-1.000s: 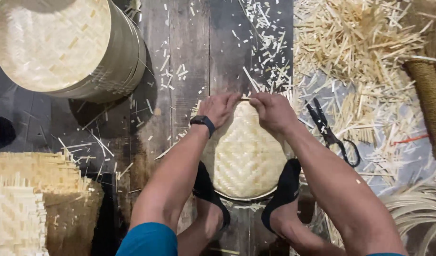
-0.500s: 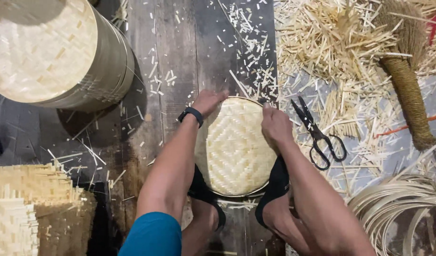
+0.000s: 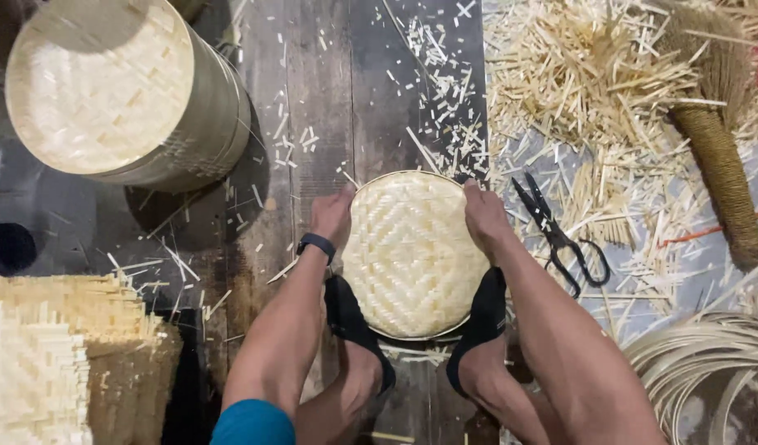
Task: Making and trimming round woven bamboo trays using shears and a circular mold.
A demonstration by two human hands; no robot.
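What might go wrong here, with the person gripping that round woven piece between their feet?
The black scissors lie with blades apart just beside the right hand; a careless reach might nick it. Cut bamboo slivers litter the floorboards around the feet, so splinters seem likely. The woven disc is held only at its edges by the left hand, the right hand and both feet, so it could slip or warp.

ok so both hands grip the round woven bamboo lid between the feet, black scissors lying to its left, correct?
Not quite. In the head view the black scissors lie to the right of the round woven bamboo lid, beside the right hand, not to its left. The rest holds: the left hand and right hand grip the lid's opposite edges, with the feet braced against its lower rim.
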